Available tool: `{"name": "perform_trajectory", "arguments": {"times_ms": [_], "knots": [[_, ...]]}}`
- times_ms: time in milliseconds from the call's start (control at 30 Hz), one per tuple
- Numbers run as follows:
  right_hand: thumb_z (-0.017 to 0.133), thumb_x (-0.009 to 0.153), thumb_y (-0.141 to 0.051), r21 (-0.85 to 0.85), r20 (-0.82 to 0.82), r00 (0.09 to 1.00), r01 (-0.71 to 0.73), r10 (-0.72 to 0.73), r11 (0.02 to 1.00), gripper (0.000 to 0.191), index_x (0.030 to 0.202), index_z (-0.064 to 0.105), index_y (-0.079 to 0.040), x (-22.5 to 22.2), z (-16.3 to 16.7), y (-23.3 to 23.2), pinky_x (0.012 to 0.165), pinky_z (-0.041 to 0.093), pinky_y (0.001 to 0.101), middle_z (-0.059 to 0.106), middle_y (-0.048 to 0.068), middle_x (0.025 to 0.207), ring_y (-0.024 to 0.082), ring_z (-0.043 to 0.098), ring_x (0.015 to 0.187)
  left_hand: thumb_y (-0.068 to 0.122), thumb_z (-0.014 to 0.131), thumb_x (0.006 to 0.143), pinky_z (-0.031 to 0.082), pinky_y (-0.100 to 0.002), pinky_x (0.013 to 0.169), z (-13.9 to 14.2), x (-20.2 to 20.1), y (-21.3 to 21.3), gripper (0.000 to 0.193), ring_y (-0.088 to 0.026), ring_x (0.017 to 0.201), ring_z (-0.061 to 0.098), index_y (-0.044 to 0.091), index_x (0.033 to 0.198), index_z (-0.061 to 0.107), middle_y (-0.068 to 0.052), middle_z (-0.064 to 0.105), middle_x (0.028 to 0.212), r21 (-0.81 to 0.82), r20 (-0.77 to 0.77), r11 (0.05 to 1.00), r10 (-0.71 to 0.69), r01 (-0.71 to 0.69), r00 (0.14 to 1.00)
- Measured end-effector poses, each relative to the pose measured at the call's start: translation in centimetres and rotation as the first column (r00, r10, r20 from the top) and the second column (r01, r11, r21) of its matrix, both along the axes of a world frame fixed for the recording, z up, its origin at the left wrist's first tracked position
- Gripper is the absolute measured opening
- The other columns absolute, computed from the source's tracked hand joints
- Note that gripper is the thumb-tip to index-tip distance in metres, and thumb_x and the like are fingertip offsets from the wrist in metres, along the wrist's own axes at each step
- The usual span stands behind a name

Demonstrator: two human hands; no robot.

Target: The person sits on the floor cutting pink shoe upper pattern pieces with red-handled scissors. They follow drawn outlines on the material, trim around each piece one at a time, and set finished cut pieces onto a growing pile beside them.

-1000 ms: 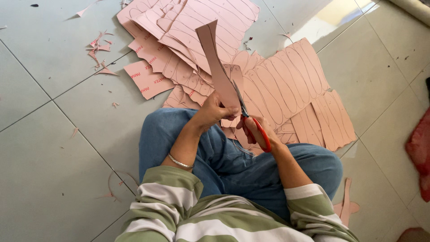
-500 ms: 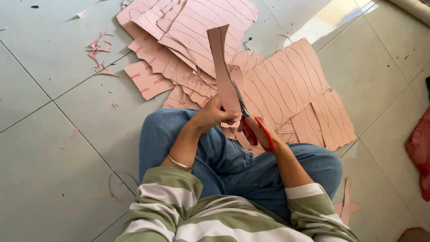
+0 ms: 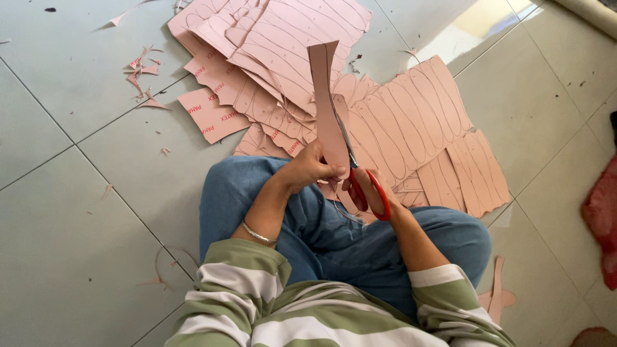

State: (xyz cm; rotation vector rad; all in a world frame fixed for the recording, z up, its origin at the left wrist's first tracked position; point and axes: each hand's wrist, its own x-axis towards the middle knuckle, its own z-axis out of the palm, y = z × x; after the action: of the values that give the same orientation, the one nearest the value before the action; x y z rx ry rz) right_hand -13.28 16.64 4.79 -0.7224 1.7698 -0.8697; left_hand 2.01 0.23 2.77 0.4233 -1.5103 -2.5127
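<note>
I sit on a tiled floor with my knees in blue jeans. My left hand (image 3: pixel 312 168) pinches the lower end of a long pink strip (image 3: pixel 324 96) that stands upright over my lap. My right hand (image 3: pixel 373 189) grips red-handled scissors (image 3: pixel 367 186), whose blades reach up along the strip's right edge. A thin offcut curls beside the blades. A silver bangle (image 3: pixel 257 235) rings my left wrist.
Pink sheets marked with long oval outlines (image 3: pixel 398 122) lie piled on the floor ahead of my knees. Small pink scraps (image 3: pixel 143 77) are scattered at the upper left. A cut pink piece (image 3: pixel 496 295) lies by my right knee. Something red (image 3: pixel 601 218) sits at the right edge.
The strip has shifted to the right and stands more upright. The scissors have moved further up along its edge. Both hands stay over my lap.
</note>
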Motion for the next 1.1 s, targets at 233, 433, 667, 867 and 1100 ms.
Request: {"name": "perform_trajectory", "arguments": {"times_ms": [233,433,667,867,1100], "knots": [[0.038,0.100,-0.060,-0.004,0.070,0.996,0.048,-0.047,0.999,0.067,0.077,0.060,-0.001,0.3,0.4,0.1,0.033,0.034,0.0294,0.051,0.004,0.053,0.013,0.044,0.035,0.020,0.070,0.089,0.060,-0.029,0.059,-1.1,-1.1,0.8,0.031,-0.012,0.070,0.070,0.007,0.113,0.056,-0.002,0.071,0.084,0.065,0.061,0.983,0.165,-0.169,0.984],[0.038,0.099,-0.059,0.064,0.015,0.998,-0.069,0.068,0.996,0.067,0.081,0.065,0.000,1.3,0.5,-0.4,0.036,0.038,0.0296,0.052,0.005,0.053,0.014,0.046,0.038,0.035,0.054,0.115,0.046,-0.036,0.060,-3.2,-2.8,1.6,0.039,-0.023,0.064,0.055,-0.001,0.101,0.060,-0.014,0.057,0.072,-0.470,0.072,0.627,0.728,-0.621,0.681],[0.032,0.096,-0.066,-0.002,0.072,0.994,-0.080,0.080,0.997,0.073,0.087,0.066,-0.002,1.4,0.4,-0.5,0.041,0.044,0.0284,0.059,0.005,0.057,0.014,0.057,0.046,0.032,0.046,0.109,0.049,-0.045,0.062,-2.9,-3.3,2.7,0.035,-0.039,0.070,0.064,0.001,0.103,0.061,-0.020,0.065,0.078,-0.577,-0.171,0.468,0.732,-0.669,0.660],[0.033,0.098,-0.070,-0.009,0.025,1.000,-0.018,0.018,1.000,0.079,0.081,0.063,0.001,1.4,-0.4,0.2,0.040,0.041,0.0307,0.057,0.009,0.054,0.018,0.053,0.041,0.030,0.046,0.111,0.047,-0.045,0.061,-2.9,-3.5,2.8,0.036,-0.038,0.066,0.062,0.002,0.094,0.059,-0.019,0.063,0.073,-0.600,-0.104,0.494,0.732,-0.629,0.674],[0.029,0.096,-0.071,0.001,0.072,0.997,-0.001,0.001,1.000,0.079,0.096,0.071,-0.005,1.0,-1.4,0.0,0.046,0.044,0.0258,0.064,0.003,0.065,0.012,0.056,0.051,0.029,0.047,0.110,0.044,-0.046,0.057,-3.1,-3.6,3.0,0.037,-0.039,0.062,0.060,0.002,0.089,0.057,-0.020,0.060,0.069,-0.612,-0.097,0.504,0.717,-0.610,0.690]]}}
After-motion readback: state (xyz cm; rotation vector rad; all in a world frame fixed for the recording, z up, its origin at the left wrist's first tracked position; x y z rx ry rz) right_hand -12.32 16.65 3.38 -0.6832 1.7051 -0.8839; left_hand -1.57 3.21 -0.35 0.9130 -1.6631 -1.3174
